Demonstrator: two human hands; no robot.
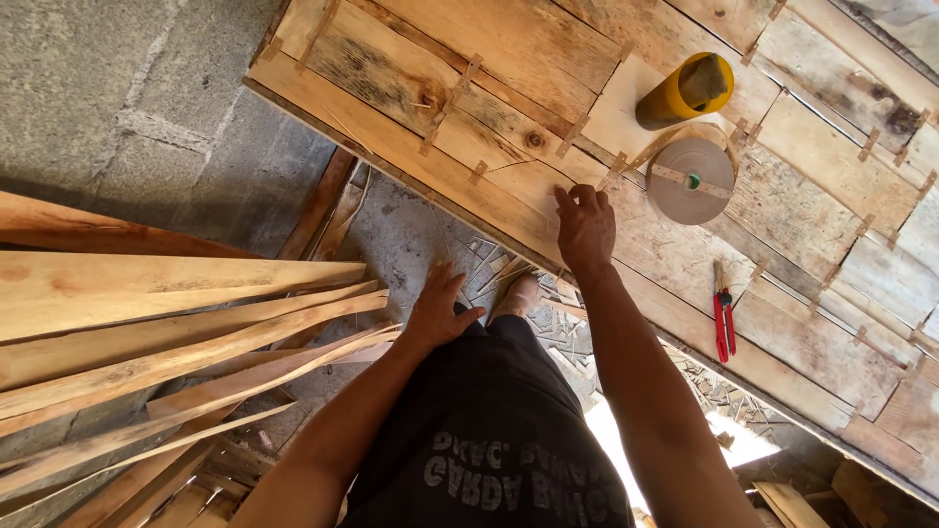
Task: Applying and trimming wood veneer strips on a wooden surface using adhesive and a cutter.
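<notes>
My right hand (585, 227) rests with fingertips on the plank workbench (509, 117), near its front edge, holding nothing. My left hand (438, 308) hangs open below the bench edge, fingers spread, reaching toward the tips of thin wood veneer strips (196, 332) stacked at the left. A brown roll of paper tape (691, 179) lies flat on the bench to the right of my right hand. A yellow cylindrical container (685, 93) lies on its side behind it, on a pale square board (621, 112).
Red-handled pliers (723, 318) lie on the bench near its front edge at the right. Small tape patches dot the plank seams. Wood scraps litter the concrete floor (411, 230) around my foot (516, 293). A grey block wall (117, 108) stands at the left.
</notes>
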